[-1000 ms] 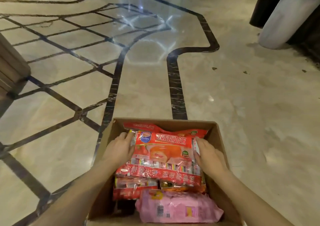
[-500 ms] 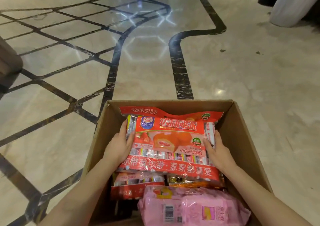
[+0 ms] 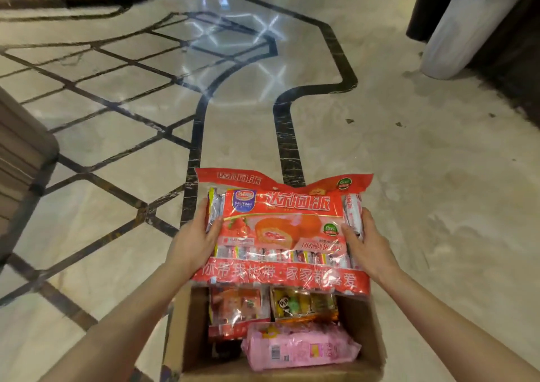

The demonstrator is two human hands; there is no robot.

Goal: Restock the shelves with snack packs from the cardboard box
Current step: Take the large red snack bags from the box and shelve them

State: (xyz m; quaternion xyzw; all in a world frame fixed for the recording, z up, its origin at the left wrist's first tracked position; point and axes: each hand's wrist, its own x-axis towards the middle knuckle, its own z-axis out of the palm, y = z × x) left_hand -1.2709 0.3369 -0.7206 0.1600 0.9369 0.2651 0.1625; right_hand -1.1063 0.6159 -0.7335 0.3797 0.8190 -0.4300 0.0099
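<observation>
A large red snack pack (image 3: 280,229) with a cake picture hangs above the open cardboard box (image 3: 187,323), held flat by both sides. My left hand (image 3: 195,238) grips its left edge, thumb on top. My right hand (image 3: 365,244) grips its right edge. Inside the box lie a smaller red pack (image 3: 236,308), an orange-yellow pack (image 3: 304,302) and a pink pack (image 3: 298,346) nearest me. The far part of the box is hidden behind the lifted pack.
The box stands on a glossy marble floor (image 3: 409,206) with dark inlaid lines. A wooden counter corner (image 3: 20,153) juts in at the left. A white column base (image 3: 455,24) and dark bin (image 3: 423,7) stand far right. No shelves are in view.
Both hands have lifted the large red pack up out of the box and away from me; it lay on the other packs a second ago. The packs beneath are now uncovered.
</observation>
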